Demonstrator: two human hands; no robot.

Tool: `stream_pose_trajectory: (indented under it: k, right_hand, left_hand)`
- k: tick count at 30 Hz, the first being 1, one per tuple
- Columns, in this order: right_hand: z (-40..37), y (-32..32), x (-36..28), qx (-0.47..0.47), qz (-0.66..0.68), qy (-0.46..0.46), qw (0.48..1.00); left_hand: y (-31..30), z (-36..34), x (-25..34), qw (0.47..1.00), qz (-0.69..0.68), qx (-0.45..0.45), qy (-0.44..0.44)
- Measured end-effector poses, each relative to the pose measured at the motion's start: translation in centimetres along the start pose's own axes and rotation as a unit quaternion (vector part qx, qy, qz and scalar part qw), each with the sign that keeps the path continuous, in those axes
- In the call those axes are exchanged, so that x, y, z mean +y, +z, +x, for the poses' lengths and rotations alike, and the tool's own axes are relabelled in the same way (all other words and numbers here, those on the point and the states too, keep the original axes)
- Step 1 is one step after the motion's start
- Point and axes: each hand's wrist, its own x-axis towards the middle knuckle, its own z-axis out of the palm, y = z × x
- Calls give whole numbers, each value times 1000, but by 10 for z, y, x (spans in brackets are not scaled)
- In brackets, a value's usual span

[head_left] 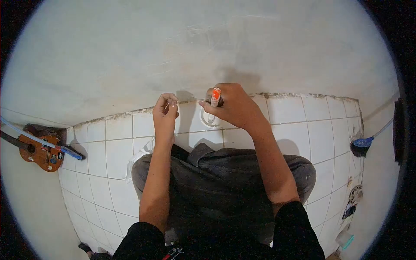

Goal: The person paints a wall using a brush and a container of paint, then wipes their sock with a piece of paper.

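While right hand (236, 105) grips the handle (216, 96), left hand (165, 113) curls apart, contents unclear | probably light, stiff | hold mid-length

The left forearm (157, 182) reaches forward almost straight, and at its end the left hand (166, 109) is held up with the fingers bent loosely inward and the thumb close to them, though whether their tips touch cannot be told. The right forearm (273, 164) comes slantwise from the right side toward the middle, and the right hand (232, 104) has its back turned upward, the fingers folded in a grip and the thumb pointing to the left. Both hands are near each other but apart, and the bent knees (307, 173) are spread wide
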Motion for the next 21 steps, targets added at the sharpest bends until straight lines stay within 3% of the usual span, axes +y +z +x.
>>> stream_pose_trajectory:
  k: [7, 10, 13, 16, 19, 20, 21]
  right_hand:
    - [-3, 12, 11, -9, -7, 52, 999]
    - [-3, 10, 8, 42, -23, 22, 999]
    - [0, -2, 3, -26, -30, 77, 996]
    - [1, -17, 1, 26, -39, 41, 998]
    - [6, -48, -4, 32, 132, 147, 980]
    - [6, -53, -2, 33, 131, 144, 980]
    - [6, -58, 0, 87, 223, 169, 956]
  left_hand:
    - [-2, 0, -1, 1000, -7, -7, 14]
    - [-1, 1, -3, 1000, 0, -9, 22]
    - [1, 0, -2, 1000, 3, -2, 26]
    - [2, 0, -2, 1000, -4, 4, 21]
    - [0, 1, -2, 1000, 2, 6, 18]
    - [-1, 1, -3, 1000, 13, 2, 16]
    - [-1, 2, -4, 1000, 2, -6, 29]
